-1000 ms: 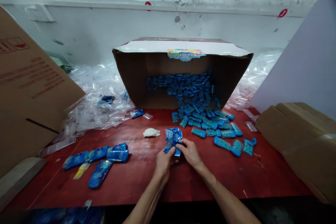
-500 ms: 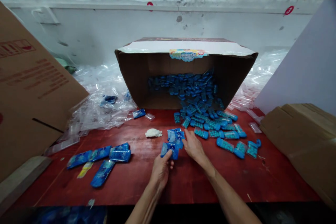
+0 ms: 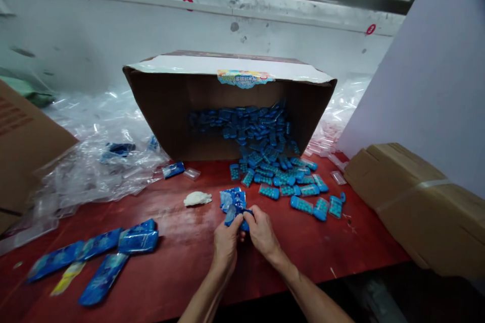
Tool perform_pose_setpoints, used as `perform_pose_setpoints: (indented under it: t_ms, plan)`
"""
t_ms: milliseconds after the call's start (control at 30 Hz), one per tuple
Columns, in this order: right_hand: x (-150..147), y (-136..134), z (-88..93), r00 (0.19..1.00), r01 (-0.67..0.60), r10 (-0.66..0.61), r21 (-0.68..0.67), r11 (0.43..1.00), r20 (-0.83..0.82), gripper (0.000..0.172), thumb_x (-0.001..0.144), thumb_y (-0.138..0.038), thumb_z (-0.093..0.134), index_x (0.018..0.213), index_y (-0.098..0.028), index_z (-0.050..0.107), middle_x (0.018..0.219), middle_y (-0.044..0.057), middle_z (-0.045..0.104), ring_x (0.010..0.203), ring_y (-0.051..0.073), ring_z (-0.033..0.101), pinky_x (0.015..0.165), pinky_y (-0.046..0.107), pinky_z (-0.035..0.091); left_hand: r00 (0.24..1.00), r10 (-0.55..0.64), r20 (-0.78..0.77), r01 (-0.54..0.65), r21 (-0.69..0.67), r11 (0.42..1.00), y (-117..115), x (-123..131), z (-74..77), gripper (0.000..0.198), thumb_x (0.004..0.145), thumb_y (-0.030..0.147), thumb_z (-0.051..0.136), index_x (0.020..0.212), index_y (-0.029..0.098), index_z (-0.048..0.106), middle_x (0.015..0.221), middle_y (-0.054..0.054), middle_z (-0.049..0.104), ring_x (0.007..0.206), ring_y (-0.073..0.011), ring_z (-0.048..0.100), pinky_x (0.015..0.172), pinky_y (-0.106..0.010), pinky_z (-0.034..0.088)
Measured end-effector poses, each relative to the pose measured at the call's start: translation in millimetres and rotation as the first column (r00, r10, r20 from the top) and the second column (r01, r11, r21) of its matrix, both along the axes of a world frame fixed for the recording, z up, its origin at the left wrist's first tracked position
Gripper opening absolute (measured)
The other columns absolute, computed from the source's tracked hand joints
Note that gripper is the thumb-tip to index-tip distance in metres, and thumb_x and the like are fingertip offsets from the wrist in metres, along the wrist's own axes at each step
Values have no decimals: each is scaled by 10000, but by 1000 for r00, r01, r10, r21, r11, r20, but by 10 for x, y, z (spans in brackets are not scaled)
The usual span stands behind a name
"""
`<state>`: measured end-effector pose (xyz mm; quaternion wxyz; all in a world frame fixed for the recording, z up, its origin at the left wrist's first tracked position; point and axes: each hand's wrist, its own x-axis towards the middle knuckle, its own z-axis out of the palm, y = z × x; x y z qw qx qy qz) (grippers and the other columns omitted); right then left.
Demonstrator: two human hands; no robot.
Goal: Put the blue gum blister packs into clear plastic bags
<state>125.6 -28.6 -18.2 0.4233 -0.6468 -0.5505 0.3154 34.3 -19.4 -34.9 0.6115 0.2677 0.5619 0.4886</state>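
Between my two hands is a small blue printed plastic wrapper, held over the red table. My left hand [image 3: 226,242] pinches the blue wrapper [image 3: 229,217] with the thumb on top. At its right edge, the closed fingers of my right hand [image 3: 264,234] grip the same wrapper. Just beyond lie more flat blue wrappers [image 3: 235,195], partly overlapping. Right of these, flat clear cases with blue ends and turquoise beads [image 3: 302,205] are scattered. Several filled-looking blue wrapped packs [image 3: 101,243] rest at the left, beside a yellow strip [image 3: 68,278].
A cardboard box [image 3: 151,111] lies on its side, spilling blue cases onto the red table [image 3: 182,272]. Clear plastic pieces [image 3: 91,161] heap up at left. A crumpled white object [image 3: 197,199] sits left of the wrappers. A closed carton [image 3: 413,202] stands at right.
My right hand has come from the flat wrappers to the one in my left hand and now grips its right edge. The camera view has turned right.
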Motion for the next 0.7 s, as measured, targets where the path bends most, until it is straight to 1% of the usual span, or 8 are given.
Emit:
perform_pose_setpoints:
  t_ms: [167, 300, 433, 467, 533, 600, 633, 700]
  plan:
    - [33, -21, -50, 999, 11, -12, 39, 999, 40, 191, 808, -247, 362, 633, -199, 424, 583, -28, 485, 564, 119, 476, 536, 209, 325, 1000, -30, -2, 30, 19, 999, -14, 54, 34, 262, 549, 359, 656, 560, 121, 546, 380, 50, 481, 324, -66, 407, 343, -184, 292]
    - [57, -32, -129, 1000, -27, 27, 35, 999, 3, 227, 809, -274, 363, 594, -204, 385, 540, -47, 436, 516, 107, 440, 502, 203, 305, 999, -38, 37, 38, 15, 999, -67, 89, 47, 252, 568, 355, 644, 579, 126, 540, 400, 58, 477, 323, -53, 393, 336, -175, 276]
    - [60, -56, -164, 999, -33, 34, 26, 999, -33, 263, 825, -295, 343, 581, -201, 368, 518, -57, 402, 494, 96, 415, 484, 201, 287, 998, -56, 43, 56, 2, 998, -115, 104, 49, 270, 607, 367, 622, 544, 130, 509, 361, 64, 431, 309, -47, 368, 326, -170, 258]
    - [65, -59, -164, 998, -38, 39, 18, 999, -59, 265, 828, -301, 341, 584, -201, 368, 509, -61, 393, 485, 93, 405, 476, 198, 286, 995, -73, 64, 73, 4, 997, -122, 89, 59, 266, 616, 366, 619, 557, 128, 515, 367, 62, 437, 315, -49, 378, 330, -171, 267]
    - [89, -58, -152, 991, -65, 64, -1, 998, -120, 267, 823, -318, 359, 584, -199, 367, 497, -69, 374, 468, 85, 383, 459, 190, 286, 976, -157, 153, 158, 5, 987, -131, 31, 96, 250, 631, 360, 617, 630, 120, 547, 437, 38, 501, 357, -61, 436, 355, -175, 310]
    - [135, -55, -122, 979, -128, 124, -16, 992, -160, 274, 810, -333, 395, 574, -194, 373, 499, -72, 363, 468, 80, 370, 454, 184, 291, 934, -257, 249, 266, -2, 964, -135, -55, 144, 246, 637, 342, 622, 701, 111, 567, 528, 7, 559, 413, -75, 492, 386, -182, 349]
    - [167, -52, -100, 973, -172, 166, -24, 985, -163, 283, 807, -341, 405, 568, -190, 380, 503, -71, 362, 471, 79, 367, 455, 183, 295, 917, -288, 278, 302, -10, 953, -137, -99, 166, 242, 638, 330, 627, 710, 106, 570, 555, -3, 571, 427, -77, 504, 392, -181, 356]
    - [243, -42, -47, 955, -269, 263, -28, 963, -140, 304, 823, -354, 385, 573, -183, 415, 515, -62, 384, 485, 84, 383, 466, 185, 313, 912, -288, 291, 312, -38, 949, -144, -173, 192, 226, 641, 308, 633, 694, 100, 565, 557, -7, 570, 419, -70, 498, 379, -173, 348]
